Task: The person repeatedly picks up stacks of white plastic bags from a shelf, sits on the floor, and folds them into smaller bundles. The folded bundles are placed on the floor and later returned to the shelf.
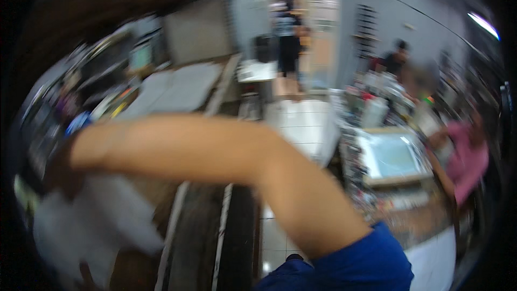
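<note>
My right arm, in a blue sleeve, stretches across the view to the left. At its end my right hand [60, 168] is dark and smeared by motion, so its fingers do not show clearly. Just below it hangs or lies a pale white sheet [97, 226], also blurred; whether the hand grips it cannot be made out. At the lower left, against the sheet's bottom edge, a shadowed brown shape looks like my left hand [126, 270], its fingers too unclear to read.
Long dark rails with pale edges [177, 231] run beside me. Beyond my arm lies a light flat sheet [175, 86]. A tiled aisle [304, 121] leads to a doorway where a person [288, 37] stands. At right, a cluttered table bears a framed screen [396, 156]; a person in pink [467, 156] sits there.
</note>
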A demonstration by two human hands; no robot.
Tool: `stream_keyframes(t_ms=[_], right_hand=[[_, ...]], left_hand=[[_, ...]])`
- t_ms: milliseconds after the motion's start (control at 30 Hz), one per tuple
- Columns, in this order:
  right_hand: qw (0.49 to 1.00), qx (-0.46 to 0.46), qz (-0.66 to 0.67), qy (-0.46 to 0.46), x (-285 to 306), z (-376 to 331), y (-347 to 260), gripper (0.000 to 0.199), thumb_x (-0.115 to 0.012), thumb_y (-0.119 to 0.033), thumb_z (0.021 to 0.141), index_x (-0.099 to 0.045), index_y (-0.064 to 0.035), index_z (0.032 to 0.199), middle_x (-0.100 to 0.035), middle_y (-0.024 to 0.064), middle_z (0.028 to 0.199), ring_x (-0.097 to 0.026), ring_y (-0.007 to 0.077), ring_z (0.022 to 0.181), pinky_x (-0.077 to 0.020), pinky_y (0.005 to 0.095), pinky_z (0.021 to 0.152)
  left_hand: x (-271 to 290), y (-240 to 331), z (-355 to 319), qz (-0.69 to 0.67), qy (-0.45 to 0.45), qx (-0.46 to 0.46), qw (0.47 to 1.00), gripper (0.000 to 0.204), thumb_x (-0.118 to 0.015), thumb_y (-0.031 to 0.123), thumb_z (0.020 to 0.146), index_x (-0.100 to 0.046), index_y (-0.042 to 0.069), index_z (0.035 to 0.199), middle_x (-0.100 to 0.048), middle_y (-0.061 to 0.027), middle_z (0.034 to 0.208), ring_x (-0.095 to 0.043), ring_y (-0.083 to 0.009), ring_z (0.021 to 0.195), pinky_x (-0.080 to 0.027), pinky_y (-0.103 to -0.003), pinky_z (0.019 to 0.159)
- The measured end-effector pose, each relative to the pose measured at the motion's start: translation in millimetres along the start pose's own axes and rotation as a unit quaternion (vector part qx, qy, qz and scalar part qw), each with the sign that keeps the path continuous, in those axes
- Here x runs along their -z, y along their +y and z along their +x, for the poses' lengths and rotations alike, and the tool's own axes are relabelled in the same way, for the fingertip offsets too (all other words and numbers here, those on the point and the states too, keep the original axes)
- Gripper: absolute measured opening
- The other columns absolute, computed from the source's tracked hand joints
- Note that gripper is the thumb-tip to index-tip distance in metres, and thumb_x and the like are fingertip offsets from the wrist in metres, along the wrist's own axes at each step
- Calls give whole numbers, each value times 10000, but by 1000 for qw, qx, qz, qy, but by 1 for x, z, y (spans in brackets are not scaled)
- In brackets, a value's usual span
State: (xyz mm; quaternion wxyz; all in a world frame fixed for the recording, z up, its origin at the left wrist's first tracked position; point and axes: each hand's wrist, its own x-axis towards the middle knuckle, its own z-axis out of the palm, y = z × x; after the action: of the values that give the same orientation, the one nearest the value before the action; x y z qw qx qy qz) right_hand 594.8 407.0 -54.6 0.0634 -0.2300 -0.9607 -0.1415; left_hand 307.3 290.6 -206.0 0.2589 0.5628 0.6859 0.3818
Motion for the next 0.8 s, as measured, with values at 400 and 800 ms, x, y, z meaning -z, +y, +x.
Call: stream_keyframes(t_ms=[400,800], right_hand=[[988,-100,103,-52,34,6,-68,645,-583,-365,917,-341,-29,1412,-575,263,1235,-563,378,1161,-442,463,982],[978,-94,180,-38,48,5,-81,823,-669,-372,857,-247,-12,1465,-439,264,1399,-434,392,1299,-367,418,1079]], left_hand=[[8,17,-25,-100,-63,-89,989,481,-698,326,857,-555,-7,1174,-635,-105,984,-602,-163,884,-503,-313,745],[12,16,-17,-223,-98,-152,958,465,-713,313,857,-568,-8,1161,-652,-94,988,-616,-146,904,-506,-313,798]])
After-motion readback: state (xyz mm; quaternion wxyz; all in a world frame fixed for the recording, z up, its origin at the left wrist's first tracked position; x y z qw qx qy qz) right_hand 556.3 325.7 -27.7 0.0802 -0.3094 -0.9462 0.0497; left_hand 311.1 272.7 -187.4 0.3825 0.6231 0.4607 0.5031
